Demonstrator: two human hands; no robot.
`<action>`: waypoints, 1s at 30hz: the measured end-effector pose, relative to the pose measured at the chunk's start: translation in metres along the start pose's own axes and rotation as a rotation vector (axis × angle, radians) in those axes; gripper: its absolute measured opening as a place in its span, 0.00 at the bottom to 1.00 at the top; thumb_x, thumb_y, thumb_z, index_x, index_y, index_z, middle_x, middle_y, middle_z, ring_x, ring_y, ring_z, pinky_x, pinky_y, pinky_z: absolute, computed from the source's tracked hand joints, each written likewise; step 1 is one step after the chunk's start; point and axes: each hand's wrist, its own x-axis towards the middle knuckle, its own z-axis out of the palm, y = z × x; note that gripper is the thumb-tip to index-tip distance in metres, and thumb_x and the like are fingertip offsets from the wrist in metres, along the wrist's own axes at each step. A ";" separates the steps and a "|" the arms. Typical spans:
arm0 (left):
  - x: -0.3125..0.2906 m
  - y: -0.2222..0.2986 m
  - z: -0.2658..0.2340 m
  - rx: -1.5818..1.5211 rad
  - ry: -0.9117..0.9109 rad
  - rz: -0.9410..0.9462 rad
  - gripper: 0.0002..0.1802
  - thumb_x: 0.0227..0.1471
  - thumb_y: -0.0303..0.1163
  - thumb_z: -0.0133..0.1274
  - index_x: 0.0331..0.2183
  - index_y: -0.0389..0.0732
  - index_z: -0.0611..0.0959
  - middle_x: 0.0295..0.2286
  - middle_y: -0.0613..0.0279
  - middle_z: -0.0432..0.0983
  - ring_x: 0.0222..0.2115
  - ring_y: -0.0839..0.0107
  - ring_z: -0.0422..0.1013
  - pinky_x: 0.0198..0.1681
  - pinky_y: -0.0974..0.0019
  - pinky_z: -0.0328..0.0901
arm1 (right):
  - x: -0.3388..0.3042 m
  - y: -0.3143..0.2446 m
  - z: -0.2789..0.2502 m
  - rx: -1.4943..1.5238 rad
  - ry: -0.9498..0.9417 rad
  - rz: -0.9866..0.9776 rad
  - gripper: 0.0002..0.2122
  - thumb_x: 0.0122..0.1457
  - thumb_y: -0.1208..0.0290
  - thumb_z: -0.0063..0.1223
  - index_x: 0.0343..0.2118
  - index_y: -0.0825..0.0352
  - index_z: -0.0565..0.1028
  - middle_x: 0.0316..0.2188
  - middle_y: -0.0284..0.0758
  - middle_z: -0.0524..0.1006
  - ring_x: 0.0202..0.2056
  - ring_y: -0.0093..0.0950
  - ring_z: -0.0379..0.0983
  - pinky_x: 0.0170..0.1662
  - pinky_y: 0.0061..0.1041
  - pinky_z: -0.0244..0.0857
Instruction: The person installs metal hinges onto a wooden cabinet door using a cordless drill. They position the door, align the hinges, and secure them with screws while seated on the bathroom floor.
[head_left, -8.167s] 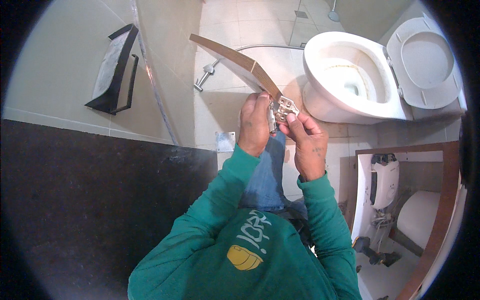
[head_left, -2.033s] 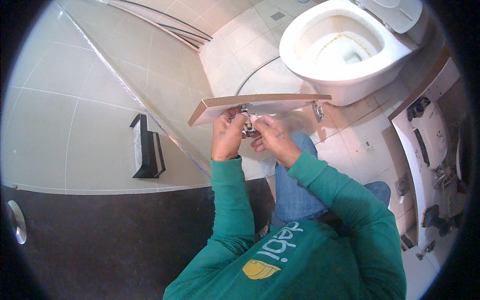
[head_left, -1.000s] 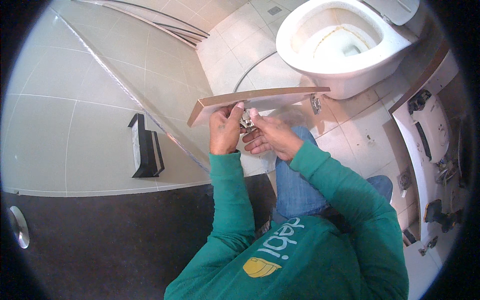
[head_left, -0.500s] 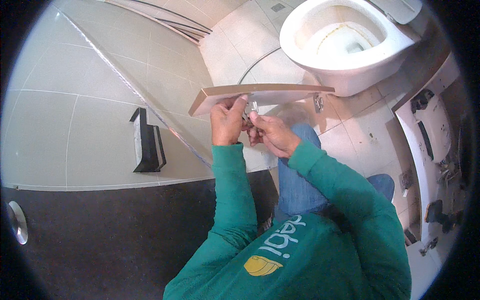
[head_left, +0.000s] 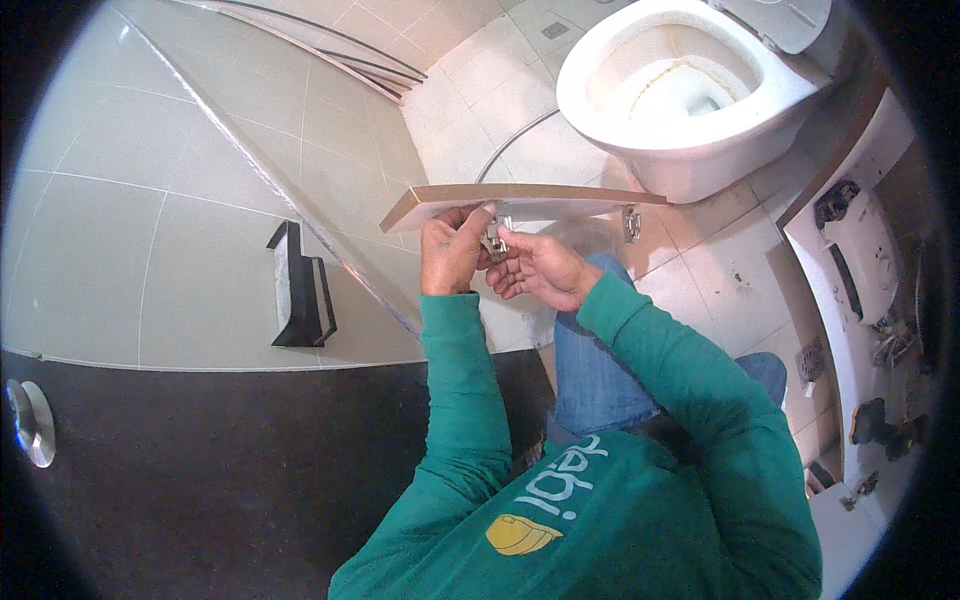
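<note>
A cabinet door panel (head_left: 560, 209), pale-faced with a brown edge, is tilted edge-up in front of me. On its face two metal hinges show, one cabinet hinge (head_left: 497, 238) between my hands and a second hinge (head_left: 631, 224) near the right end. My left hand (head_left: 452, 250) is closed at the panel's left part, thumb and bent fingers on the nearer hinge. From the right, my right hand (head_left: 548, 272) pinches that same hinge with the thumb, its other fingers curled below. The fingers partly cover the hinge, so its mounting point is hidden.
A toilet (head_left: 690, 100) stands at the far right, with a grey hose (head_left: 515, 135) beside it. A white cabinet body (head_left: 835, 330) with loose dark items lies along the right. A black-framed holder (head_left: 298, 290) is on the tiled wall (head_left: 210, 260) at left.
The panel's near face has tipped slightly and sits a little lower in view. My right fingers have spread a bit, and more of the hinge between my hands shows.
</note>
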 end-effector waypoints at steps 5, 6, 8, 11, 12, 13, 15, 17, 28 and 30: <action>0.002 -0.002 0.007 -0.002 0.005 -0.020 0.19 0.56 0.38 0.63 0.38 0.29 0.87 0.28 0.61 0.80 0.21 0.78 0.70 0.20 0.72 0.63 | -0.007 -0.014 -0.008 -0.055 0.029 0.068 0.27 0.73 0.43 0.38 0.45 0.64 0.81 0.33 0.35 0.80 0.36 0.31 0.76 0.46 0.33 0.69; 0.004 -0.005 0.010 -0.018 0.017 -0.008 0.19 0.55 0.38 0.64 0.39 0.30 0.87 0.28 0.62 0.81 0.20 0.77 0.70 0.21 0.71 0.63 | -0.013 -0.021 -0.009 -0.116 0.074 0.106 0.26 0.74 0.44 0.38 0.45 0.64 0.81 0.33 0.37 0.80 0.36 0.33 0.77 0.46 0.34 0.69; 0.003 -0.007 0.003 -0.012 0.058 -0.006 0.19 0.54 0.39 0.64 0.39 0.31 0.88 0.29 0.62 0.82 0.21 0.76 0.71 0.22 0.71 0.64 | -0.028 -0.027 0.003 -0.851 0.500 -0.165 0.23 0.72 0.50 0.44 0.48 0.67 0.79 0.36 0.42 0.81 0.39 0.40 0.77 0.49 0.38 0.69; -0.003 -0.003 -0.004 0.017 0.081 -0.026 0.20 0.55 0.41 0.62 0.40 0.32 0.88 0.31 0.60 0.83 0.22 0.75 0.73 0.24 0.70 0.68 | -0.038 -0.047 0.006 -1.455 0.744 -0.874 0.19 0.67 0.60 0.53 0.51 0.70 0.75 0.42 0.47 0.80 0.43 0.48 0.76 0.51 0.44 0.67; -0.003 -0.001 -0.003 0.024 0.079 -0.033 0.21 0.55 0.41 0.62 0.40 0.32 0.88 0.31 0.60 0.83 0.23 0.74 0.73 0.24 0.70 0.69 | -0.038 -0.056 0.002 -1.549 0.747 -1.170 0.18 0.65 0.63 0.56 0.52 0.71 0.74 0.44 0.49 0.79 0.45 0.51 0.75 0.51 0.46 0.67; -0.001 0.003 -0.001 0.028 0.064 -0.037 0.21 0.55 0.42 0.62 0.40 0.32 0.88 0.32 0.59 0.83 0.23 0.74 0.74 0.25 0.69 0.70 | -0.029 -0.059 -0.010 -1.591 0.668 -1.140 0.18 0.63 0.66 0.57 0.51 0.71 0.73 0.45 0.49 0.78 0.46 0.50 0.75 0.51 0.46 0.66; 0.001 0.005 0.000 -0.008 0.024 -0.020 0.23 0.57 0.43 0.61 0.41 0.30 0.88 0.32 0.58 0.84 0.24 0.73 0.75 0.26 0.68 0.71 | -0.002 -0.059 -0.032 -1.671 0.488 -1.078 0.17 0.60 0.71 0.60 0.50 0.70 0.71 0.47 0.49 0.77 0.48 0.50 0.74 0.50 0.48 0.65; 0.000 0.011 -0.005 0.013 -0.013 -0.010 0.24 0.58 0.45 0.60 0.42 0.30 0.87 0.33 0.57 0.84 0.25 0.72 0.76 0.27 0.68 0.72 | 0.003 -0.063 -0.040 -1.643 0.544 -0.816 0.14 0.61 0.70 0.59 0.47 0.69 0.71 0.45 0.48 0.77 0.47 0.50 0.74 0.50 0.49 0.65; 0.048 0.001 -0.020 0.711 0.233 0.889 0.32 0.39 0.50 0.77 0.41 0.39 0.86 0.42 0.55 0.82 0.48 0.56 0.74 0.57 0.51 0.62 | -0.049 -0.058 -0.066 -1.470 0.694 -0.709 0.15 0.67 0.70 0.55 0.51 0.72 0.71 0.43 0.52 0.77 0.47 0.54 0.73 0.51 0.48 0.67; 0.061 -0.003 -0.008 0.797 0.233 0.827 0.36 0.32 0.55 0.78 0.38 0.39 0.86 0.38 0.56 0.81 0.45 0.52 0.73 0.55 0.49 0.60 | -0.070 -0.058 -0.071 -1.390 0.687 -0.638 0.16 0.66 0.71 0.54 0.54 0.72 0.71 0.46 0.54 0.76 0.49 0.56 0.73 0.54 0.48 0.66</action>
